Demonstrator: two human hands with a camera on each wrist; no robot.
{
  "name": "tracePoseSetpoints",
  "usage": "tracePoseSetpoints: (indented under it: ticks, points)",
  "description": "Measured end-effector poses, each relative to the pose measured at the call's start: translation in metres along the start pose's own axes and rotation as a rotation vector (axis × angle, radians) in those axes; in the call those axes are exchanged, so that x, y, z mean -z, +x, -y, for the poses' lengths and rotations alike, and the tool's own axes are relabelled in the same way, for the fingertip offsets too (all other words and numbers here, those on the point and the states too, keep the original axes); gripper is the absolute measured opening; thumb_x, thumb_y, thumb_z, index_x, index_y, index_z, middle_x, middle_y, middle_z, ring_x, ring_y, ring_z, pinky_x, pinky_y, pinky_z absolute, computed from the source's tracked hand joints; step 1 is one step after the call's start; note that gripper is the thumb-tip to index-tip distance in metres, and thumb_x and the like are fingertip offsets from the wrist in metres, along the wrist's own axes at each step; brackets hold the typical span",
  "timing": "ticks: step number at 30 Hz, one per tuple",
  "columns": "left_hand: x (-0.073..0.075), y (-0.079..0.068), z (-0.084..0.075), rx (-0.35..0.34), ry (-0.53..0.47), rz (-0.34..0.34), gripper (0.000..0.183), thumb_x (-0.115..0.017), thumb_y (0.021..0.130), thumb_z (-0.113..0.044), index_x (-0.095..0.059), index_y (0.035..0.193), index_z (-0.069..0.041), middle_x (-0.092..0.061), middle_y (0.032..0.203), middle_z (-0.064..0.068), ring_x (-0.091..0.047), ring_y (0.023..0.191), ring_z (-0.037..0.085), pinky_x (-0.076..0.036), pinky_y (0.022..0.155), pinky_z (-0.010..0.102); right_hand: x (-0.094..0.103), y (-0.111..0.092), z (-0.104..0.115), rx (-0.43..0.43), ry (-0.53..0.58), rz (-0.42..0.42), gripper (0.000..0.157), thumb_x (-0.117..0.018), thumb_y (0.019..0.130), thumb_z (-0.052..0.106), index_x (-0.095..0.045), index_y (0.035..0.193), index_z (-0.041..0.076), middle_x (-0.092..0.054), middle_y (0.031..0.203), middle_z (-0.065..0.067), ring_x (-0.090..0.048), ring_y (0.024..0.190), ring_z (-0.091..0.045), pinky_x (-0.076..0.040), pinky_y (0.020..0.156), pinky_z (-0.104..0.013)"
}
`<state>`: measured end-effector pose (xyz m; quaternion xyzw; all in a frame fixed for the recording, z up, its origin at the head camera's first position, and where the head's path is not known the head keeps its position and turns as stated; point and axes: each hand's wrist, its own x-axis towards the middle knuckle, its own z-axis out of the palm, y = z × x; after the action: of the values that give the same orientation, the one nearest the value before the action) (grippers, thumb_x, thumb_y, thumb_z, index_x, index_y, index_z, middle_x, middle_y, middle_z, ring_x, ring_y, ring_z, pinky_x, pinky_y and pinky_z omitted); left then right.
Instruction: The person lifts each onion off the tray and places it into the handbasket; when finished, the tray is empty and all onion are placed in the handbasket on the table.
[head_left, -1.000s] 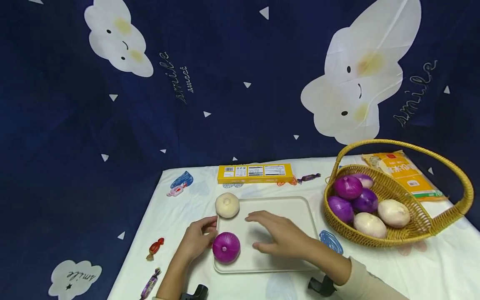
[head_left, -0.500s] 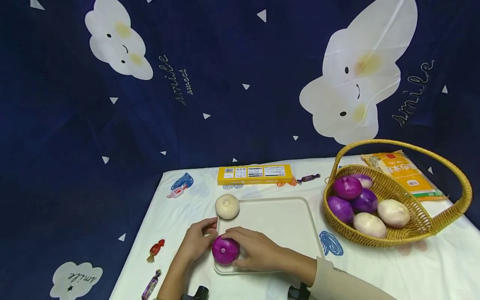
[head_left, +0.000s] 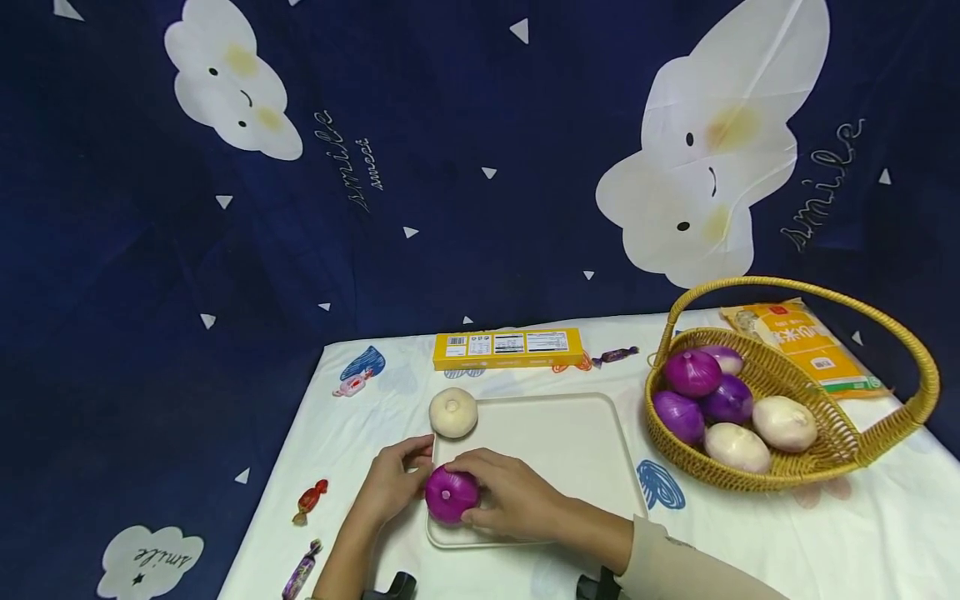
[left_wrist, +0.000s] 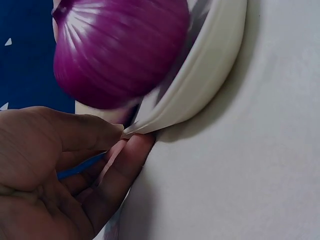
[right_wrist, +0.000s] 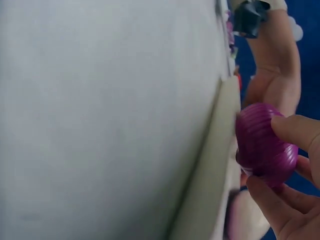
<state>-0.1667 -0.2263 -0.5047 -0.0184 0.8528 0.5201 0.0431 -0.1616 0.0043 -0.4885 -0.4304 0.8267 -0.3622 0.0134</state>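
A purple onion (head_left: 450,496) is at the front left corner of a shallow white tray (head_left: 558,475). My right hand (head_left: 517,498) grips this onion from its right side, with thumb and fingers around it in the right wrist view. Whether the onion touches the tray bottom, I cannot tell. My left hand (head_left: 392,479) pinches the tray's left rim between thumb and fingers, plain in the left wrist view beside the onion (left_wrist: 120,50). A white onion (head_left: 453,412) sits at the tray's back left corner.
To the right stands a wicker basket (head_left: 843,437) with several purple and white onions, its handle arching high. Behind it lies an orange packet (head_left: 828,350). A yellow box (head_left: 508,349) is behind the tray. Wrapped candies, including a red one (head_left: 310,502), lie at left.
My right hand has come left and down from over the tray's middle and taken hold of the purple onion. My left hand has stayed on the tray rim.
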Motion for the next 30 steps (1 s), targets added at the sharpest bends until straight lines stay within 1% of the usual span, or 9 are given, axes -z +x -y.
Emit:
tracePoseSetpoints:
  ticks: [3,6,10,13,17,21,25,28,30]
  points:
    - [0.0,0.0,0.0,0.016,-0.048,0.016,0.041,-0.061,0.086,0.006,-0.059,0.126,-0.001,-0.064,0.104,0.013,-0.062,0.083,0.02,-0.058,0.051,0.031,0.011,-0.001,0.0,-0.016,0.035,-0.032,0.062,-0.078,0.08,0.025,-0.049,0.135,0.024,-0.052,0.128,0.01,-0.051,0.112,-0.001,-0.049,0.093,-0.021]
    - [0.0,0.0,0.001,0.021,-0.054,0.012,0.041,-0.061,0.085,0.006,-0.059,0.126,-0.001,-0.064,0.104,0.013,-0.062,0.082,0.02,-0.058,0.051,0.032,0.027,-0.002,-0.002,-0.029,0.066,-0.08,0.062,-0.079,0.079,0.021,-0.051,0.135,0.022,-0.053,0.128,0.008,-0.053,0.112,-0.004,-0.052,0.086,-0.019]
    - [0.0,0.001,0.001,0.027,-0.057,0.004,0.041,-0.061,0.085,0.006,-0.059,0.126,-0.001,-0.064,0.103,0.012,-0.062,0.082,0.02,-0.058,0.051,0.031,0.053,-0.007,-0.006,-0.057,0.106,-0.169,0.062,-0.08,0.077,0.016,-0.053,0.132,0.019,-0.054,0.13,0.004,-0.055,0.114,-0.011,-0.055,0.079,-0.02]
    - [-0.001,0.001,0.001,0.024,-0.062,0.007,0.041,-0.061,0.086,0.006,-0.059,0.126,-0.001,-0.064,0.103,0.011,-0.062,0.082,0.02,-0.058,0.051,0.031,0.073,-0.016,-0.011,-0.093,0.118,-0.247,0.061,-0.08,0.076,0.016,-0.054,0.131,0.018,-0.053,0.13,0.005,-0.055,0.115,-0.014,-0.056,0.078,-0.022]
    - [-0.001,0.001,0.001,0.02,-0.06,0.012,0.04,-0.062,0.086,0.005,-0.059,0.125,-0.001,-0.064,0.102,0.012,-0.061,0.079,0.019,-0.057,0.051,0.031,0.101,-0.034,-0.02,-0.147,0.06,-0.339,0.062,-0.081,0.076,0.019,-0.054,0.131,0.02,-0.054,0.131,0.007,-0.055,0.115,-0.014,-0.056,0.079,-0.022]
    - [0.0,0.002,0.001,0.027,-0.057,0.01,0.04,-0.062,0.085,0.005,-0.06,0.125,-0.001,-0.063,0.101,0.012,-0.061,0.076,0.018,-0.057,0.051,0.031,0.129,-0.055,-0.027,-0.181,0.015,-0.417,0.063,-0.081,0.076,0.016,-0.053,0.133,0.018,-0.054,0.131,0.002,-0.055,0.116,-0.015,-0.056,0.077,-0.021]
    - [-0.001,0.002,0.001,0.03,-0.048,0.008,0.04,-0.062,0.085,0.005,-0.06,0.125,-0.001,-0.063,0.1,0.011,-0.061,0.076,0.018,-0.058,0.051,0.031,0.152,-0.079,-0.033,-0.235,-0.064,-0.511,0.066,-0.082,0.074,0.016,-0.054,0.133,0.019,-0.058,0.126,0.0,-0.062,0.101,-0.014,-0.058,0.07,-0.022]
    - [-0.002,0.003,0.002,0.034,-0.041,0.01,0.041,-0.062,0.085,0.005,-0.059,0.126,-0.001,-0.063,0.1,0.01,-0.061,0.077,0.019,-0.058,0.051,0.031,0.167,-0.098,-0.037,-0.304,-0.119,-0.565,0.067,-0.083,0.074,0.017,-0.054,0.133,0.021,-0.059,0.122,-0.002,-0.065,0.095,-0.017,-0.058,0.072,-0.024]
    - [-0.002,0.003,0.003,0.037,-0.036,0.01,0.041,-0.062,0.085,0.004,-0.059,0.126,-0.002,-0.063,0.101,0.01,-0.062,0.078,0.019,-0.058,0.051,0.031,0.175,-0.11,-0.04,-0.341,-0.123,-0.587,0.067,-0.083,0.074,0.016,-0.053,0.134,0.02,-0.059,0.121,-0.005,-0.065,0.097,-0.022,-0.058,0.073,-0.026]
